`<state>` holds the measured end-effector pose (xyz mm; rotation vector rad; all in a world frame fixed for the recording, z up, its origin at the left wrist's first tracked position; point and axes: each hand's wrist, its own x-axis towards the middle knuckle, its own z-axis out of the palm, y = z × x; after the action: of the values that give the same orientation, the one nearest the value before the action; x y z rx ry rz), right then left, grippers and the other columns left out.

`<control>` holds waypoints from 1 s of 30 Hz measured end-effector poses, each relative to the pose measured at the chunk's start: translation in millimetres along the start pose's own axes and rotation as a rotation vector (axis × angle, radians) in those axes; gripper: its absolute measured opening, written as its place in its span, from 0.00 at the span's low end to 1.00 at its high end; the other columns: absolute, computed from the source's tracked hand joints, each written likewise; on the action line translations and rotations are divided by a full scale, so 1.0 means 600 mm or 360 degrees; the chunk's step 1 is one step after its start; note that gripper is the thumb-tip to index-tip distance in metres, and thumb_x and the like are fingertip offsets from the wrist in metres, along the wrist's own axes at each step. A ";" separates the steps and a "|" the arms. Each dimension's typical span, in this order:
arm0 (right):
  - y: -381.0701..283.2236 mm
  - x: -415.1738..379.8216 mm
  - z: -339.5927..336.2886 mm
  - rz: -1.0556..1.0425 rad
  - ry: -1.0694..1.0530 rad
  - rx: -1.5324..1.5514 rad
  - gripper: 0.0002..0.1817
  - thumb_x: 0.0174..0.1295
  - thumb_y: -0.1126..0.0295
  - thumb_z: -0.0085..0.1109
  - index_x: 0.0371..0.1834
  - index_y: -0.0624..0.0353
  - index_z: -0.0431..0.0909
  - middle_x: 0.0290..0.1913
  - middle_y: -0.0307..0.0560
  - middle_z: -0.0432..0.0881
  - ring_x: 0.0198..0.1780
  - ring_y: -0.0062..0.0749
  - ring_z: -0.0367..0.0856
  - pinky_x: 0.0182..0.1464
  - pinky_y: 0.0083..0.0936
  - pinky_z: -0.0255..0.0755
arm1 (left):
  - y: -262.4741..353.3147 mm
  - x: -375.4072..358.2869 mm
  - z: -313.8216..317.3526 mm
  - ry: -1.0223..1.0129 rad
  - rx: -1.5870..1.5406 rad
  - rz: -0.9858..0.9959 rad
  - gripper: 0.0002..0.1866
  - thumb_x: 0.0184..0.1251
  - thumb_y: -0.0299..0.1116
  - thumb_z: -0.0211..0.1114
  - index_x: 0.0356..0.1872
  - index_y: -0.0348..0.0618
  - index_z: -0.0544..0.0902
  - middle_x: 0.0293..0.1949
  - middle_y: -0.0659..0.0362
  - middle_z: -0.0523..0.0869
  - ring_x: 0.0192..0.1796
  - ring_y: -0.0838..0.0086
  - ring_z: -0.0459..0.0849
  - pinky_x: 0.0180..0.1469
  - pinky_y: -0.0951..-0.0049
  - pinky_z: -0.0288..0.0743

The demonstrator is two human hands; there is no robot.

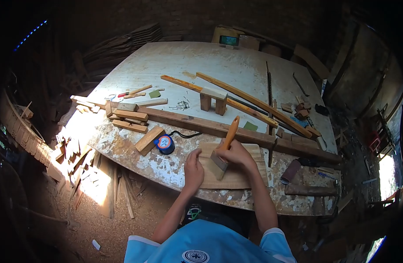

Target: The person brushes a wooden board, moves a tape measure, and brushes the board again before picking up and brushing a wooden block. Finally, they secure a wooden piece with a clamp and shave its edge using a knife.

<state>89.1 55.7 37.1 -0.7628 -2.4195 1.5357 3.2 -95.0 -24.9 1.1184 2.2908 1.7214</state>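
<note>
Pinched the brush (231,135) in fingers of the right hand (235,154) over the board (235,179), lower centre of frame; braced its left edge with the left hand (194,172), finger closure unclear. Called for even strokes.

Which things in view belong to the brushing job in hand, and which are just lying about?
In use:
- paintbrush, held in the right hand, bristles over the board
- wooden board, the left hand at its left edge

Apparently just lying about:
- blue tape measure
- stacked wood blocks
- long beam
- green square by the beam
</note>
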 end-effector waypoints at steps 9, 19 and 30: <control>-0.025 -0.105 0.024 -0.0663 -0.0134 -0.0388 0.10 0.54 0.72 0.61 0.39 0.61 0.80 0.38 0.51 0.82 0.39 0.32 0.82 0.44 0.26 0.73 | 0.021 0.125 0.005 -0.0211 0.0366 0.0706 0.11 0.52 0.20 0.54 0.35 0.35 0.82 0.43 0.46 0.80 0.46 0.53 0.77 0.51 0.60 0.70; 0.013 -0.182 -0.036 -0.0412 0.0282 -0.0388 0.13 0.54 0.70 0.60 0.43 0.58 0.80 0.44 0.49 0.82 0.44 0.38 0.81 0.47 0.30 0.74 | -0.003 0.120 0.044 -0.0422 0.0367 0.0659 0.10 0.55 0.33 0.60 0.28 0.35 0.82 0.31 0.48 0.81 0.39 0.54 0.78 0.46 0.60 0.70; 0.028 -0.222 -0.021 -0.0379 0.0638 -0.0029 0.11 0.56 0.71 0.58 0.39 0.67 0.80 0.29 0.55 0.83 0.31 0.35 0.83 0.34 0.25 0.73 | -0.021 0.111 0.043 0.0057 0.0672 0.0397 0.11 0.55 0.36 0.61 0.26 0.37 0.83 0.35 0.49 0.77 0.41 0.56 0.73 0.46 0.59 0.65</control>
<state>213.4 3.7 44.4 -0.6795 -2.1390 1.1472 -40.3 -36.9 -21.7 1.5106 2.7194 1.3605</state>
